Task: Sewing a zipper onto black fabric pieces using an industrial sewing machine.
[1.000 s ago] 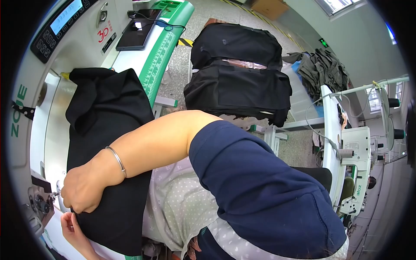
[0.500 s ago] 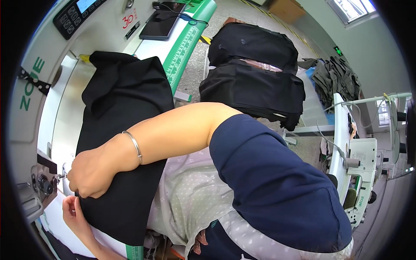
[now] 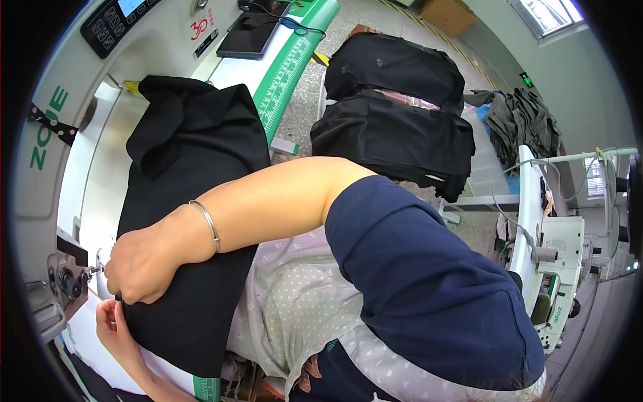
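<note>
Black cloth lies spread along the sewing machine's bed, its far part bunched in loose folds. My right hand, with a silver bangle at the wrist, is closed over the cloth's left edge, knuckles up. Its fingertips are hidden underneath. Close beside it is the sewing machine's needle area, partly covered by that hand. Below, my left hand pinches the same edge between thumb and fingers. The two hands are almost touching.
The machine's arm rises at the left. A phone with a cable lies on the table by a green ruler strip. Beyond stand black cloth stacks. Grey garments and another sewing machine are at the right.
Both hands and the black cloth stay in nearly the same place. The view has shifted very slightly.
</note>
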Action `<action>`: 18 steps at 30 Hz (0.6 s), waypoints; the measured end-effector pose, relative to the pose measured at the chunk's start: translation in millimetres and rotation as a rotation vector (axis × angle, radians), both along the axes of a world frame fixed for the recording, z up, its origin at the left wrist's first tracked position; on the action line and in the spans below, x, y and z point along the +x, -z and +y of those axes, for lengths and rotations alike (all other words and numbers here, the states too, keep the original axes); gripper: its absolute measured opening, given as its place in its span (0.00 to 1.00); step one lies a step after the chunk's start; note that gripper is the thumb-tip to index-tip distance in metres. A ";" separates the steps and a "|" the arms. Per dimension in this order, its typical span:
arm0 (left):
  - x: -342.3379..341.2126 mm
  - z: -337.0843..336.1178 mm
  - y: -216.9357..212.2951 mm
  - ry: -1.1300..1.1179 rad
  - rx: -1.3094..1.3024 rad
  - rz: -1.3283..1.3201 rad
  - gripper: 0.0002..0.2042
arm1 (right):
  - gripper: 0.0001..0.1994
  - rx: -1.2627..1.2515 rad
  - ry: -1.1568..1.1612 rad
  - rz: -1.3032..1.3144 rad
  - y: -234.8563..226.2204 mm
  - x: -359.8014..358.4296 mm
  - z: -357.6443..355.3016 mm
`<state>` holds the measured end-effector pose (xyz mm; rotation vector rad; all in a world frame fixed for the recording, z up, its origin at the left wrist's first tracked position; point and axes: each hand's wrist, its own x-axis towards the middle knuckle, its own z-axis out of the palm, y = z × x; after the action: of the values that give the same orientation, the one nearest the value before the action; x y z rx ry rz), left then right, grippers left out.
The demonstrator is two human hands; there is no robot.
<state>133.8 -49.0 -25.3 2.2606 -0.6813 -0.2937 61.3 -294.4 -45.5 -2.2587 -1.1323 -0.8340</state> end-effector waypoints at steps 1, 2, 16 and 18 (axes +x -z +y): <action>0.4 0.7 1.2 0.000 0.001 0.001 0.03 | 0.08 -0.001 0.001 0.003 0.2 -0.1 0.1; 0.5 1.4 2.2 0.001 -0.014 -0.003 0.03 | 0.08 -0.032 0.005 0.025 0.5 -0.6 -0.4; -23.8 -13.7 -12.2 -0.079 -0.117 -0.055 0.04 | 0.06 0.040 -0.007 0.126 -11.9 -10.2 -8.9; -27.4 -12.4 -19.0 -0.028 -0.141 -0.007 0.03 | 0.06 0.029 0.011 0.154 -15.4 -8.5 -7.7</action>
<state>106.3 -61.4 -6.3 2.1361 -0.6531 -0.2182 52.8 -302.1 -30.2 -2.2646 -1.0317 -0.6634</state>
